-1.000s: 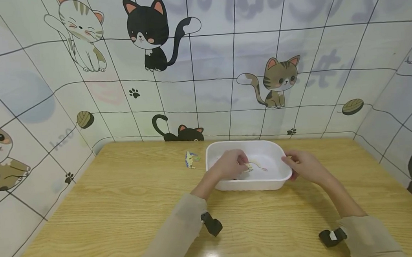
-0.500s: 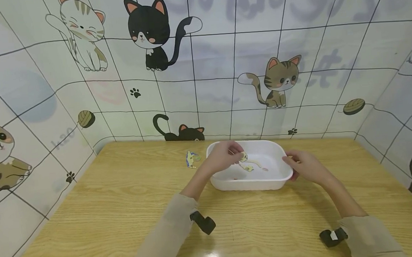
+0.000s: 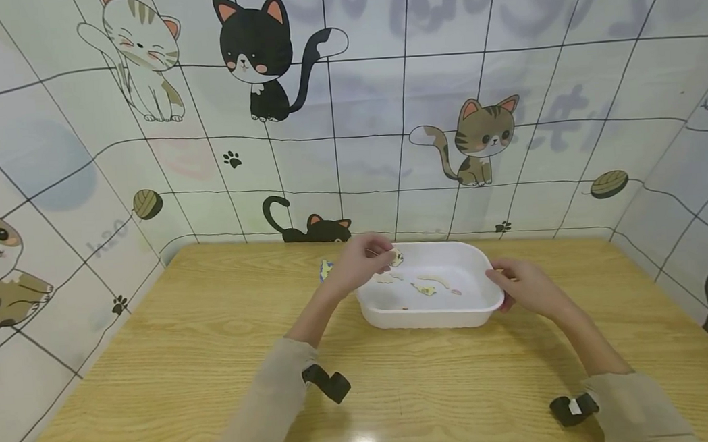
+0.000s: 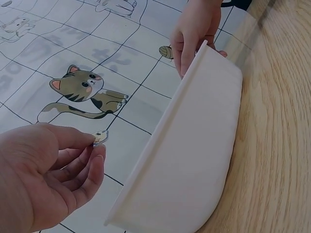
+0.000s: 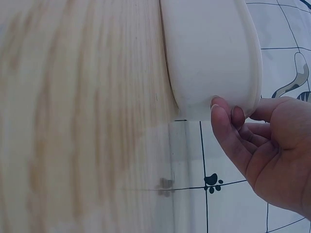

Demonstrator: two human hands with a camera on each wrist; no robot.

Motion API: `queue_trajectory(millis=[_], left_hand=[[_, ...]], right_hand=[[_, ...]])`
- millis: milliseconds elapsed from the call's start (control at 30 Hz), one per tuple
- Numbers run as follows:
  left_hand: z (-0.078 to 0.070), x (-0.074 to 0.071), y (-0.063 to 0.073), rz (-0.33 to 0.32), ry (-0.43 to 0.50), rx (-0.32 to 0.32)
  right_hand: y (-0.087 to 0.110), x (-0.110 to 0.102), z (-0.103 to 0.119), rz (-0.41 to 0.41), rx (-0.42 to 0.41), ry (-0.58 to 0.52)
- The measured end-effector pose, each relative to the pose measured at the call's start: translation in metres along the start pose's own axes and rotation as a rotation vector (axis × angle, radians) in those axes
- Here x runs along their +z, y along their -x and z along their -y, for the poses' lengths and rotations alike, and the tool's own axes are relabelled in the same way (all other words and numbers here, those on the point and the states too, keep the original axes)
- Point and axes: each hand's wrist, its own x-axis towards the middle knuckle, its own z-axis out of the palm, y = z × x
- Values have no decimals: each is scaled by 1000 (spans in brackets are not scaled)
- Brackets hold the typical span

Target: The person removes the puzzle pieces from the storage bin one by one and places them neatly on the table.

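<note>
My left hand [image 3: 357, 265] pinches a small flat pale-yellow piece with dark markings [image 4: 100, 138] between thumb and fingers. It hangs over the left end of a white plastic basin [image 3: 430, 319]. With its thumb above and fingertips on the outer wall, my right hand [image 3: 528, 286] grips the basin's right rim. Inside the basin lie several thin scraps, among them a yellow patterned piece [image 3: 426, 289], a curved pale strip [image 3: 435, 281] and a small pinkish piece [image 3: 456, 292]. What the pieces belong to cannot be told.
Left of the basin, a blue and yellow flat piece [image 3: 325, 270] lies on the wooden table [image 3: 186, 366], partly hidden behind my left hand. A wall covering with printed cats [image 3: 259, 58] rises at the table's back edge and sides.
My left hand has come up from inside the basin with the small piece and moved left to its left rim. The right hand and basin stay nearly still.
</note>
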Motion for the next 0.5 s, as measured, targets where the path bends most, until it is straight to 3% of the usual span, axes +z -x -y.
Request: queue_trajectory(millis=[333, 500], left_hand=[[13, -30, 5, -196, 55, -10], [20, -46, 12, -246, 62, -20]], right_hand=[[0, 1, 0, -4, 13, 5], [1, 1, 1, -4, 16, 14]])
